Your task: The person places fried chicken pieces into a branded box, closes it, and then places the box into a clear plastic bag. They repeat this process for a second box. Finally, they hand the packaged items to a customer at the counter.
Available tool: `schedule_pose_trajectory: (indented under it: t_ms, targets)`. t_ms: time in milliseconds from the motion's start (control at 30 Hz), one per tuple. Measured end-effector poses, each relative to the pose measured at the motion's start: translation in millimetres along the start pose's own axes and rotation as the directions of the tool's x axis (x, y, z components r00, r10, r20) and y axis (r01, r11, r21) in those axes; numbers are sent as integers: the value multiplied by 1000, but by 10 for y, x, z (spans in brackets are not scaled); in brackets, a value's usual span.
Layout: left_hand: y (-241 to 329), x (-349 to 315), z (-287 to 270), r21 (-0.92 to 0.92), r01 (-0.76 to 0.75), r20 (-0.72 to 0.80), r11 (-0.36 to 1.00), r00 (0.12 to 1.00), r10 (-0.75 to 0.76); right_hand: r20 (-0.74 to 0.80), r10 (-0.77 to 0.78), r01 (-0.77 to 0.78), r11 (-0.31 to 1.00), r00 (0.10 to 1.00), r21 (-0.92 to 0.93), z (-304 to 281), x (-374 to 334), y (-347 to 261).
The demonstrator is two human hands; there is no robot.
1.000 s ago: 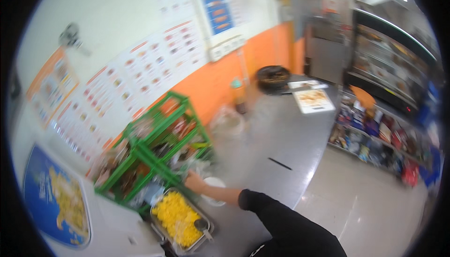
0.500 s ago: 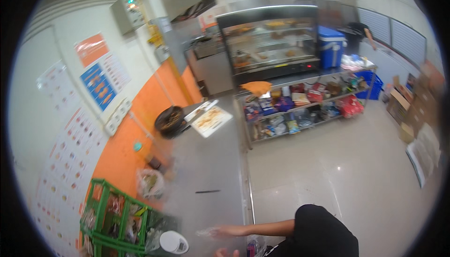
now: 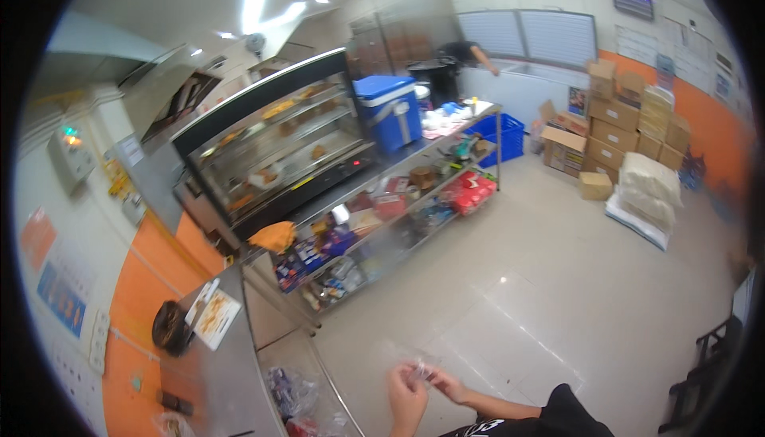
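Note:
My left hand [image 3: 406, 395] and my right hand [image 3: 448, 384] are close together at the lower middle, above the floor and to the right of the steel worktable [image 3: 211, 385]. Between their fingertips is a piece of thin, clear plastic film [image 3: 420, 367]. It is crumpled and blurred, so whether it is a bag or a glove cannot be made out. Both hands have their fingers pinched on it.
On the worktable's far end are a white board with food pieces [image 3: 217, 319] and a dark pan [image 3: 170, 328]. Beyond stand a heated display case [image 3: 279, 142], a blue cooler [image 3: 388, 114] and stocked shelves [image 3: 374, 222]. Cartons [image 3: 612, 130] and sacks [image 3: 647, 190] are at right; a person [image 3: 466, 54] works behind.
My view has swung right, away from the wall and green racks. My right hand has left the worktable with the clear plastic, and my left hand has joined it.

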State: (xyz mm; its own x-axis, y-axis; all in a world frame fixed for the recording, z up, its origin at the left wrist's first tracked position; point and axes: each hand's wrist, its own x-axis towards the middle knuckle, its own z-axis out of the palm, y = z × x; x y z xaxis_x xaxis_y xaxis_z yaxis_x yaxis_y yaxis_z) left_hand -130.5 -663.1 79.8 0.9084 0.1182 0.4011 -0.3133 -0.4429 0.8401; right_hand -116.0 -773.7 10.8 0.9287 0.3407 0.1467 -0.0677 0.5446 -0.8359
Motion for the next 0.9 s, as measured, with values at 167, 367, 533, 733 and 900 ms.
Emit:
schedule_pose_trajectory:
  t_ms: [167,367,533,733,900]
  targets:
    - [302,403,1288,-149,-3,321,989,946,51,-351,207,-267,955,913,-131,-1261,-119,-767]
    - [249,753,2197,-28,-152,299,988,942,154,-314,355,-253,912,881,322,-1973,289,-1272]
    - [2,1433,2663,62,158,396,986,903,-169,-332,450,-199,793,829,577,-2623,1168,-1242]
    - [-385,2887,3496,-168,248,503,954,854,-134,-351,522,-289,793,777,536,-3667,2630,-1454]
    - [-642,4113,4314,-188,296,676,936,730,-96,-554,315,-185,943,770,277,-4470,3713,-1923]
